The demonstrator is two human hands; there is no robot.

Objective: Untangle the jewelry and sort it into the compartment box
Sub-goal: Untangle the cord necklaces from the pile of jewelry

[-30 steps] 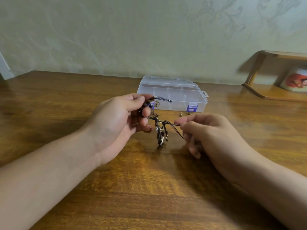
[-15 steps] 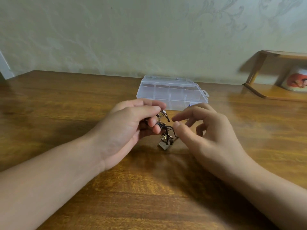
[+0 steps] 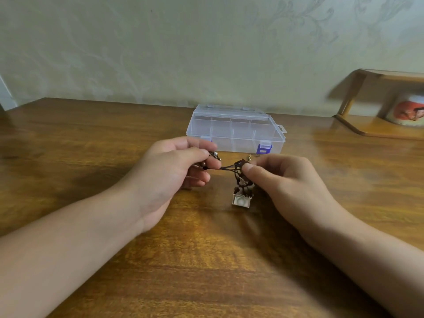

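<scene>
Pinched between thumb and forefinger of my left hand was one end of the tangled bundle of dark brown cord, beads and small metal charms; the other fingers curled loosely under it. My right hand pinched the opposite side of the knot in the same way, thumb tip pressed against the cords, the remaining fingers bent and holding nothing that I could make out.

From the head camera, the one view I had, several thin strands ran taut and almost level from left to right between my two pinches, so the long axis of the tangle lay across me, parallel to the near edge of the brown wooden table. Below my right fingertips the rest of the bundle hung straight down, ending in a pale square pendant that seemed to touch the tabletop. Both hands were about equally near the knot, though the hanging weight sat on the right side.

Beyond my hands stood the clear plastic compartment box with blue clasps, lid closed, well apart from the bundle. I judged the next pull would have to spread the strands sideways, and nothing was yet sorted.
</scene>
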